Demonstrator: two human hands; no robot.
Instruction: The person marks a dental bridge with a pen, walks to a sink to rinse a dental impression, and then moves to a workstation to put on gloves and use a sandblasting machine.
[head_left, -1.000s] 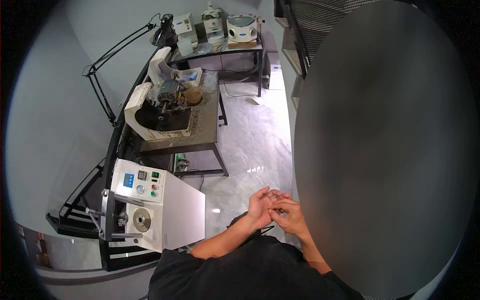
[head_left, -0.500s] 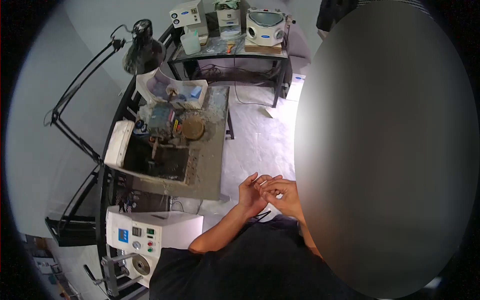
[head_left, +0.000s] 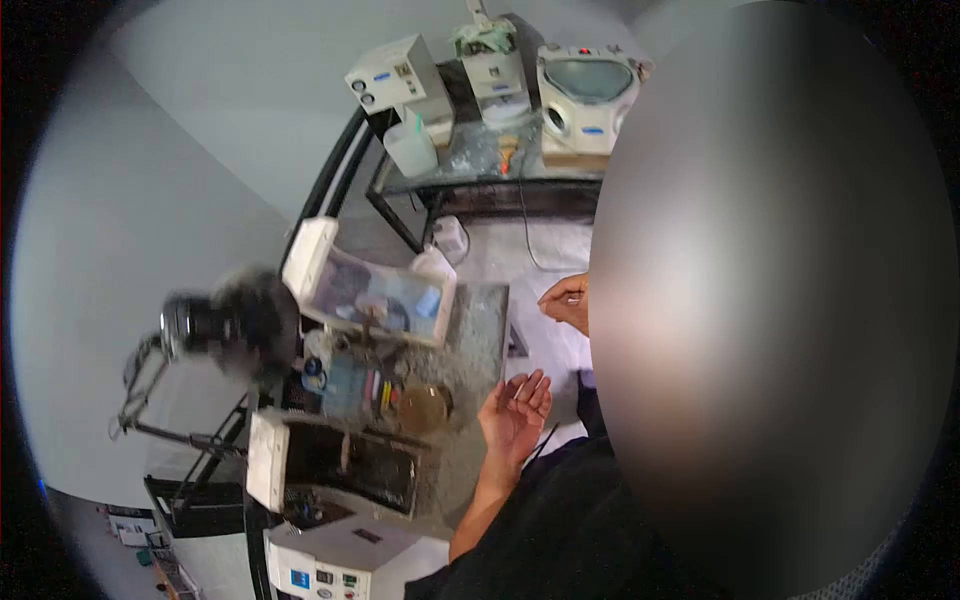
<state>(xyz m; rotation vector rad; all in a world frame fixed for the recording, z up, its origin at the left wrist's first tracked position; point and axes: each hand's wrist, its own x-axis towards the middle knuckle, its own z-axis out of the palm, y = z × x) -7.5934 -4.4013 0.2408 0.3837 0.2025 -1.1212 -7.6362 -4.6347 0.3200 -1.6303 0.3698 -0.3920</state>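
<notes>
My left hand (head_left: 516, 418) is held palm up with slightly curled, parted fingers, in front of the workbench's right edge. Nothing is seen in it. Higher and to the right, a hand that appears to be my right hand (head_left: 568, 304) comes out from behind a large blurred patch. Its thumb and fingertips are drawn together, pointing left; anything between them is too small to make out. Its wrist and arm are hidden. The two hands are apart.
At left stands a dirty workbench (head_left: 470, 330) with a dark-basined machine (head_left: 268, 460), a round brown block (head_left: 424, 408) and a clear-sided box (head_left: 440, 325). A lamp (head_left: 190, 330) hangs left. A back table holds a sandblasting cabinet (head_left: 590, 115) and a white jug (head_left: 410, 150).
My hands, touching before, have parted. The right one is now higher, the left slightly lower. The view has shifted, so the benches appear lower and farther right.
</notes>
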